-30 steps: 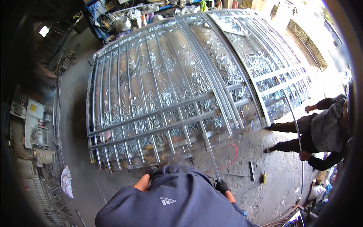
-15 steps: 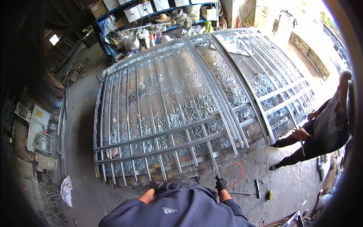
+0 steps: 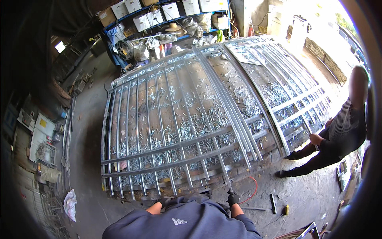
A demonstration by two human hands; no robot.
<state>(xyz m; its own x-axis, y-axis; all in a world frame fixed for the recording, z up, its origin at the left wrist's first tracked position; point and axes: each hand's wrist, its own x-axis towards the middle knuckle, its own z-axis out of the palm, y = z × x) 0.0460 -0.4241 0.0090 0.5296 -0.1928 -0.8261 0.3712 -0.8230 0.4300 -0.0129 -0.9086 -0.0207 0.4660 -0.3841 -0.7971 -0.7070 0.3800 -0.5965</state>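
A large metal frame of parallel silver bars (image 3: 167, 148) lies on a low table in front of me. My right hand (image 3: 233, 198), in a black glove, is closed round the near end of one long metal bar (image 3: 223, 169) that sticks out past the frame's front rail. At the table's front edge, my left hand (image 3: 164, 200) also wears a dark glove; its fingers are hidden against my dark sweatshirt. Across the right corner, a co-worker's bare hand (image 3: 316, 139) grips another thin bar of the frame.
Many short shiny metal offcuts (image 3: 199, 127) cover the tabletop under the bars. A blue shelf (image 3: 175, 38) with white boxes and bags stands behind. On the floor at the right lie a red hose (image 3: 254, 187) and a yellow tool (image 3: 286, 210). The co-worker (image 3: 344, 127) stands at the right.
The whole view has shifted, showing more of the shelf. The co-worker's bar has slid inward, so less sticks out below their hand. My right hand stays at its bar's end.
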